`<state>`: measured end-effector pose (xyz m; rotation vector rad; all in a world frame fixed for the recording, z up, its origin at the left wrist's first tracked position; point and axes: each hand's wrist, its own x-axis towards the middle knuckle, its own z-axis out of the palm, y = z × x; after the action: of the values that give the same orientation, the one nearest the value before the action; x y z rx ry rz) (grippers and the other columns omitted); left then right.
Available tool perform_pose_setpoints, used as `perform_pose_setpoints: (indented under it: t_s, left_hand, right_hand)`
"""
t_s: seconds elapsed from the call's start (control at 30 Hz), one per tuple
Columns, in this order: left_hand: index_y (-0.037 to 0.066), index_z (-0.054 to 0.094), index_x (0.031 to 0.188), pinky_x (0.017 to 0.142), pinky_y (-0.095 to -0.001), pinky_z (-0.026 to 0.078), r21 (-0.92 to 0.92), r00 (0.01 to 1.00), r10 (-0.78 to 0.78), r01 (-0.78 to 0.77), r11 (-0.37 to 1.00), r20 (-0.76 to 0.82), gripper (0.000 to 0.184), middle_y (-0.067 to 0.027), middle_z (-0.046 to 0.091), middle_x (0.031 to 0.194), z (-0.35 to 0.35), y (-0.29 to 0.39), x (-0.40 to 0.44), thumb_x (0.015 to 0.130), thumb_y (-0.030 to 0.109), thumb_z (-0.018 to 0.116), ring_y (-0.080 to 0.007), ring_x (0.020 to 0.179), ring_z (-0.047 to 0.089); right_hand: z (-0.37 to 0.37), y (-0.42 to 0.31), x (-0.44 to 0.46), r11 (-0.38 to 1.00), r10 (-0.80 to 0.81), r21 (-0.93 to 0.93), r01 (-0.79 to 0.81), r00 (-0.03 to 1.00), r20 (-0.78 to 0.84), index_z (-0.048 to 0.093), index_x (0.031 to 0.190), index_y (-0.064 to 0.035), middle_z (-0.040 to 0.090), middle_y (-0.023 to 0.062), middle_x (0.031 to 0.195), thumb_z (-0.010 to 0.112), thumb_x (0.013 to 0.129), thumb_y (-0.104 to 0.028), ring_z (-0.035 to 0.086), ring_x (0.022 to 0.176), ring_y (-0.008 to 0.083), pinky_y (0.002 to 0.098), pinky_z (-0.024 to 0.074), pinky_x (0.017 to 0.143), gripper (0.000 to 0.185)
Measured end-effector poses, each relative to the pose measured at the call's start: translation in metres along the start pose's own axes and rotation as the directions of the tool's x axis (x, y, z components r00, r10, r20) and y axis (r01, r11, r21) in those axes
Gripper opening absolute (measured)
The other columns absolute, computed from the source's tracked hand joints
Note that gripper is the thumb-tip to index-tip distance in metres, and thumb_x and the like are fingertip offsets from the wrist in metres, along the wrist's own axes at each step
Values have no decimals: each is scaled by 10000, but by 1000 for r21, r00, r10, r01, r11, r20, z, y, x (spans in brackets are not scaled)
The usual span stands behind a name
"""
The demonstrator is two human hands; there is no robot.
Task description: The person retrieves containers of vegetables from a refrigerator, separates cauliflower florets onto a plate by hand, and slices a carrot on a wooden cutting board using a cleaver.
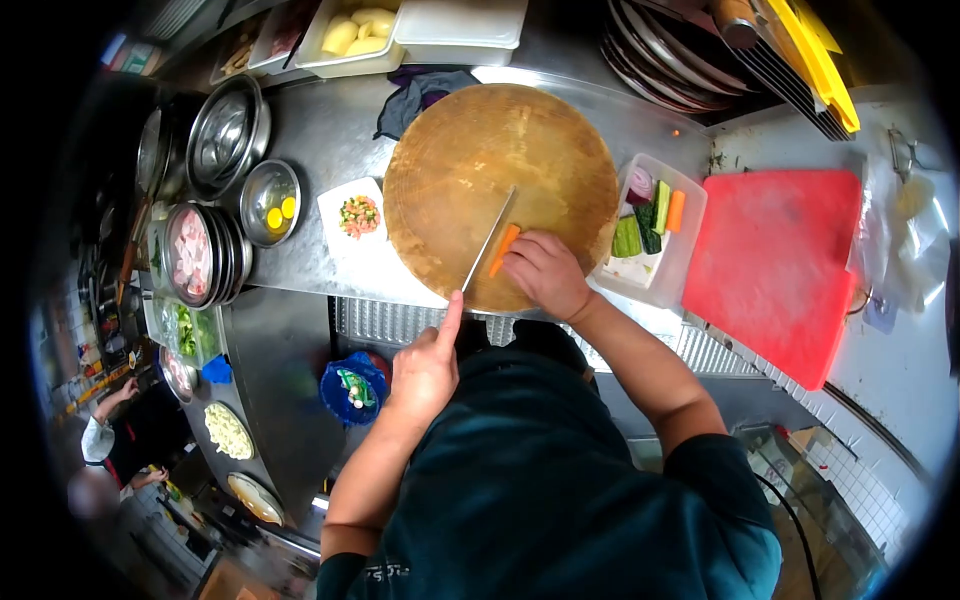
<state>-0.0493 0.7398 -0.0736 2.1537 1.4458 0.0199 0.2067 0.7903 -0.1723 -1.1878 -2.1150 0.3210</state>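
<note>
A round wooden chopping board (460, 140) lies before me. My left hand (428, 370) is closed round the handle of a knife (490, 238), its index finger stretched toward the blade; the handle itself is hidden. The blade points away from me over the board, seen nearly edge-on. Just right of it, a piece of carrot (505, 248) lies on the wood, and the bent fingers of my right hand (543, 270) grip it. To the right, a clear plastic tub (680, 270) holds another carrot piece (676, 212), cucumber pieces (661, 208) and a purple onion piece (640, 183).
Left of the board is a white dish (335, 245) of diced food. Beyond it stand a steel bowl (262, 178) with egg yolks and stacked plates of raw meat (192, 250). A red cutting board (780, 260) lies right. Another person's arm (122, 392) shows far left.
</note>
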Motion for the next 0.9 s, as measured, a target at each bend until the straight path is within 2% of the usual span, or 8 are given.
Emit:
perform_pose_setpoints:
  t_s: [0.13, 0.3, 0.4, 0.57, 0.9]
  left_hand:
    - [226, 348, 1624, 606, -519, 561, 35, 999, 26, -25, 999, -22, 849, -163, 569, 733, -16, 11, -7, 857, -13, 622, -385, 615, 643]
    - [238, 362, 1624, 560, -463, 555, 71, 998, 35, -39, 997, 54, 919, -152, 568, 766, -23, 23, -21, 777, -12, 614, -339, 637, 643]
    - [200, 404, 1606, 577, -474, 542, 80, 997, 8, -14, 997, 76, 881, -134, 555, 759, -21, 31, -25, 785, -32, 627, -348, 623, 616]
    - [182, 447, 1585, 540, -432, 533, 90, 999, 0, -4, 996, 39, 863, -125, 530, 734, -19, 39, -30, 762, -21, 607, -310, 594, 598]
    - [225, 386, 1615, 564, -453, 545, 50, 994, -37, 32, 998, 105, 883, -139, 547, 743, -20, 38, -20, 792, -26, 586, -328, 616, 617]
  right_hand:
    - [1, 7, 3, 999, -36, 12, 35, 998, 58, 692, 1060, -70, 667, 72, 1099, 675, 801, -119, 623, 1109, 287, 381, 545, 935, 265]
    - [-2, 16, 9, 995, -103, 15, 102, 991, 83, 698, 1075, -83, 678, 61, 1146, 667, 788, -108, 636, 1128, 274, 359, 568, 932, 290]
    - [3, 21, 2, 993, -108, -30, 112, 988, 111, 705, 1088, -89, 682, 64, 1153, 683, 770, -116, 643, 1129, 282, 364, 571, 938, 320]
    - [5, 20, 1, 993, -100, -45, 105, 989, 113, 721, 1029, -80, 683, 73, 1129, 733, 739, -104, 646, 1094, 308, 377, 575, 921, 291]
    - [5, 22, 8, 992, -126, -5, 127, 987, 102, 708, 969, -50, 672, 90, 1072, 737, 730, -53, 644, 1065, 312, 398, 574, 912, 241]
